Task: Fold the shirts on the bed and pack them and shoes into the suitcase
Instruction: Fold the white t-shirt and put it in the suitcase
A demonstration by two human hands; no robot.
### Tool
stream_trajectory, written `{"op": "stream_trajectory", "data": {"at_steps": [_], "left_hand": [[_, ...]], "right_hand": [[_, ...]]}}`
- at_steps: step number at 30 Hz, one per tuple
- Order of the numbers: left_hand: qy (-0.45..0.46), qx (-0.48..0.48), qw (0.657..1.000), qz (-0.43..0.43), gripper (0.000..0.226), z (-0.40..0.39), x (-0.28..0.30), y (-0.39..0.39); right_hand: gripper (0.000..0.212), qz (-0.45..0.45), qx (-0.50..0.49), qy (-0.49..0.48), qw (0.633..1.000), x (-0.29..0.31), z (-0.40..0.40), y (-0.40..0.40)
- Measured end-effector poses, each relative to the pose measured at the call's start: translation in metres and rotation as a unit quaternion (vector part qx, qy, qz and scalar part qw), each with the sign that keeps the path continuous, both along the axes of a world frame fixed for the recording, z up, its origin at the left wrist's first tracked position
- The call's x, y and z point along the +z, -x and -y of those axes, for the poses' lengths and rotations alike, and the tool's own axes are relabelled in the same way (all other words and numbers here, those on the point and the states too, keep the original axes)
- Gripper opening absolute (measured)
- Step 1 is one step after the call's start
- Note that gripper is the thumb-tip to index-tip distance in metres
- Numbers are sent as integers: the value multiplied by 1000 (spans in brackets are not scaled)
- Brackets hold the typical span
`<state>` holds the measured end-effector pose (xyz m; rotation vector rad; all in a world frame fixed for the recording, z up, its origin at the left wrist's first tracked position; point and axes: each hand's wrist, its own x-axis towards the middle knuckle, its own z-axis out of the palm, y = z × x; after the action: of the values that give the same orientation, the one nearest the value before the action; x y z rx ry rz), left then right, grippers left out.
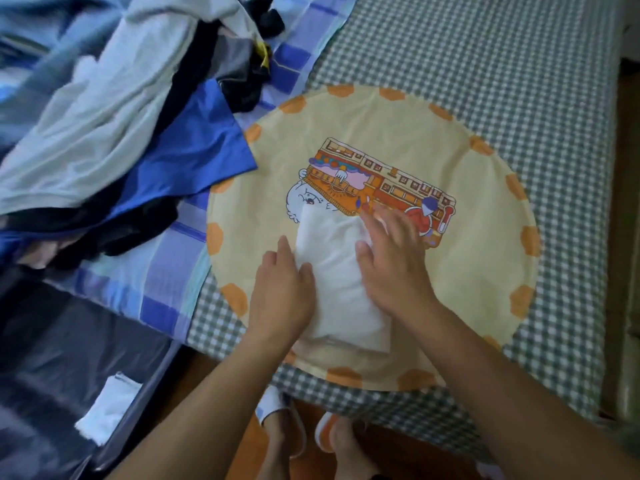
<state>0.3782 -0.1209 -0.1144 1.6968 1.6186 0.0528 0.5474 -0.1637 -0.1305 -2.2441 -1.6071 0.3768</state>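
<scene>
I see both hands flat on a white shirt (341,289), folded into a narrow strip on the bed (519,81). The shirt lies on a round yellow mat (467,271) with orange patches round its rim and a cartoon print in the middle; the far end of the shirt covers part of that print.

My left hand (282,292) rests on the shirt's left edge, fingers straight and pointing away from me, thumb on the cloth. It grips nothing. My right hand (391,258) presses the right side of the shirt with spread, nearly straight fingers; its fingertips are blurred, so I cannot tell whether they pinch a fold, but the palm lies open on the cloth.

To the left, on a blue plaid sheet (166,299), sits a pile of clothes (114,126): pale grey, bright blue and black pieces, heaped and unfolded, well apart from my hands. The blue piece just reaches the mat's edge.

At lower left, beside the bed, the suitcase (52,358) lies open, dark inside, with one white folded piece (107,410) in it.

Below the bed's edge I see my feet in slippers (280,420), one white, one orange, on a brown floor.
</scene>
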Motion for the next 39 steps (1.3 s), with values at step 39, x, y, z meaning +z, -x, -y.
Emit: {"op": "stream_trajectory", "data": {"at_steps": [39], "left_hand": [[-130, -133, 976, -110, 68, 71, -52, -37]], "right_hand": [[58, 69, 58, 2, 996, -29, 58, -17]]}}
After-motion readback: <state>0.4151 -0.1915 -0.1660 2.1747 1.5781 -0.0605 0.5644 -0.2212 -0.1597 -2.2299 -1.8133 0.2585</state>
